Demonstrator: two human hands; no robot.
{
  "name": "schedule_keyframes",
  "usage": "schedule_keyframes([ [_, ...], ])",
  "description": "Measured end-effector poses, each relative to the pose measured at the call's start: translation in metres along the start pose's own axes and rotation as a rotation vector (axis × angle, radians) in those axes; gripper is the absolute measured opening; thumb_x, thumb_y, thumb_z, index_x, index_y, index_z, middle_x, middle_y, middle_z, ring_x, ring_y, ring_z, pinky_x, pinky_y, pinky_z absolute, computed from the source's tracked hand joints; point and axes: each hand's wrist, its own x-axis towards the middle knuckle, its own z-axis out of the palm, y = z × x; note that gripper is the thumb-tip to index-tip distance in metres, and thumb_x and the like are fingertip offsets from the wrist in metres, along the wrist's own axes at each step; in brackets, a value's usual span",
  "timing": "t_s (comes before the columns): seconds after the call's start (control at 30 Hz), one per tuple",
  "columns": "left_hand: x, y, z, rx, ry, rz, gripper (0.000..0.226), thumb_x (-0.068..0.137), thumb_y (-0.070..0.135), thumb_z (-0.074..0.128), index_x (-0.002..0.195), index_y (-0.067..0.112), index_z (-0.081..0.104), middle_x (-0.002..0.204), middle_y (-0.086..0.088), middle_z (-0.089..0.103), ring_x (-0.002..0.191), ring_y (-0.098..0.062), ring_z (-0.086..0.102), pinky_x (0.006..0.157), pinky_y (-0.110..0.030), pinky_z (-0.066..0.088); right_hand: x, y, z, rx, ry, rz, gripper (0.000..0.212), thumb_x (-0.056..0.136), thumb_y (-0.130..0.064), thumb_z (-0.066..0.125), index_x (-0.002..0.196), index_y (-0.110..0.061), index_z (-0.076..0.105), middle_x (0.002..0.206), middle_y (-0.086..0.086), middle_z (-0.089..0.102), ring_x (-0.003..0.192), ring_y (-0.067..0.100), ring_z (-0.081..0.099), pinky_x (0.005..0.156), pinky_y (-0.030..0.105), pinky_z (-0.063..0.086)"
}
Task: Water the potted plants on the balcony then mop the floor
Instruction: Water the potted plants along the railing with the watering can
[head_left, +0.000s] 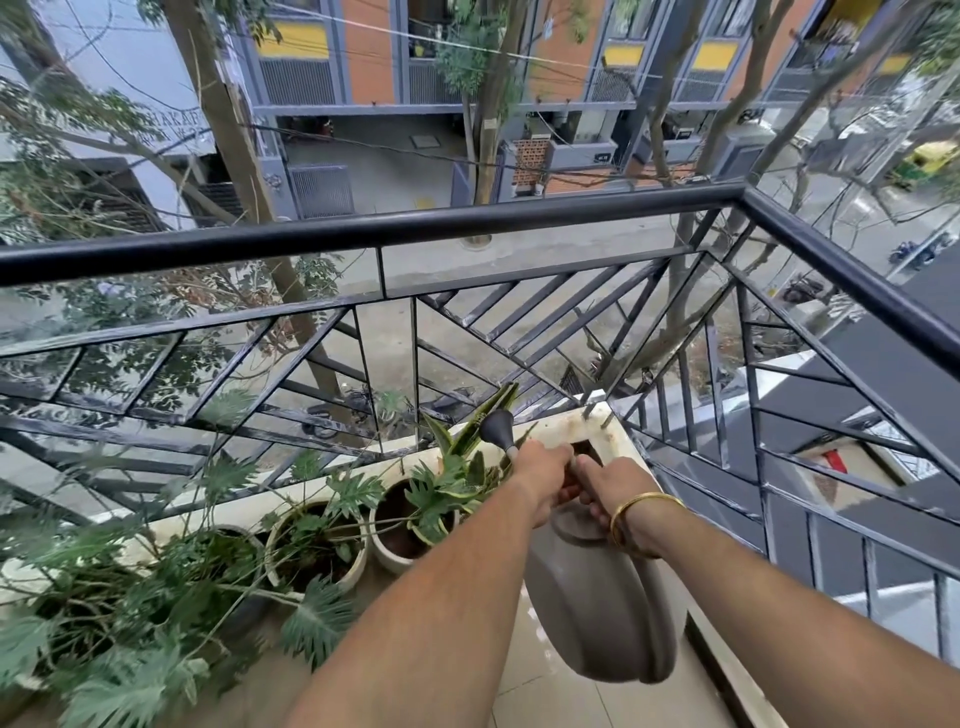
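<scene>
A grey-brown watering can (597, 603) hangs over the balcony floor, held in both hands. My left hand (543, 475) grips its neck near the spout, whose rose (497, 427) points toward the snake plant (470, 441). My right hand (605, 488), with a gold bangle on the wrist, grips the can's top by the cap. I see no water coming out. Below the spout stands a cream pot (387, 545) with dark soil, and left of it another cream pot (358, 569) with leafy stems.
A black metal railing (363, 234) with glass panels encloses the balcony and turns a corner at the right. More leafy potted plants (119, 613) crowd the left along the white ledge (561, 423). The tiled floor (550, 701) is wet and shiny under the can.
</scene>
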Motion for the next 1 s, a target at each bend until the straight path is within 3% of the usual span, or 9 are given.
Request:
schedule_keyframes([
  [0.2,0.000,-0.007,0.000,-0.004,0.001,0.009,0.006,0.095,0.005,0.054,0.090,0.006,0.052,0.068,-0.015,0.057,0.059,-0.026,0.060,0.058,-0.034,0.054,-0.006,0.001,-0.001,-0.014,-0.023,-0.016,0.056,0.096,-0.048,0.051,0.059,-0.009,0.067,0.044,0.005,0.060,0.041,0.025,0.052,0.055,0.033,0.045],
  [0.33,-0.008,-0.007,-0.003,-0.034,0.005,0.023,0.014,0.089,0.005,0.054,0.101,0.009,0.048,0.075,-0.017,0.058,0.058,-0.026,0.060,0.053,-0.031,0.053,-0.016,0.001,-0.001,-0.027,-0.040,-0.005,0.056,0.094,-0.051,0.050,0.059,-0.010,0.065,0.044,0.004,0.059,0.042,0.025,0.052,0.054,0.033,0.044],
  [0.47,-0.015,-0.005,-0.013,-0.069,0.031,0.042,0.038,0.085,0.010,0.052,0.122,0.011,0.042,0.087,-0.021,0.061,0.062,-0.027,0.061,0.054,-0.033,0.056,-0.025,-0.005,0.004,-0.044,-0.072,0.017,0.056,0.088,-0.055,0.051,0.057,-0.011,0.065,0.046,0.007,0.060,0.041,0.024,0.052,0.055,0.032,0.044],
  [0.63,-0.022,-0.002,-0.034,-0.107,0.116,0.038,0.022,0.090,0.009,0.053,0.112,0.011,0.047,0.083,-0.020,0.061,0.063,-0.028,0.062,0.057,-0.035,0.059,-0.035,-0.017,0.016,-0.064,-0.098,-0.015,0.055,0.081,-0.060,0.057,0.054,-0.013,0.065,0.045,0.006,0.059,0.037,0.022,0.049,0.052,0.030,0.041],
  [0.77,-0.027,0.000,-0.053,-0.164,0.165,0.015,0.021,0.091,0.008,0.056,0.111,0.006,0.050,0.090,-0.025,0.063,0.067,-0.031,0.065,0.055,-0.035,0.059,-0.038,-0.030,0.029,-0.105,-0.109,-0.039,0.059,0.081,-0.064,0.059,0.058,-0.010,0.069,0.045,0.005,0.061,0.041,0.023,0.052,0.047,0.026,0.041],
  [0.87,-0.026,0.000,-0.067,-0.199,0.187,0.015,0.037,0.085,0.008,0.060,0.120,-0.002,0.053,0.104,-0.034,0.066,0.069,-0.035,0.068,0.056,-0.040,0.059,-0.037,-0.035,0.042,-0.104,-0.131,-0.033,0.062,0.080,-0.065,0.059,0.059,-0.008,0.071,0.045,0.007,0.062,0.042,0.025,0.052,0.048,0.029,0.042],
  [1.0,-0.027,-0.004,-0.084,-0.210,0.199,-0.010,0.043,0.085,0.007,0.059,0.124,-0.011,0.054,0.090,-0.028,0.066,0.061,-0.031,0.068,0.056,-0.038,0.058,-0.041,-0.037,0.057,-0.154,-0.141,-0.045,0.068,0.081,-0.065,0.054,0.064,-0.002,0.074,0.047,0.008,0.065,0.043,0.027,0.056,0.051,0.034,0.048],
])
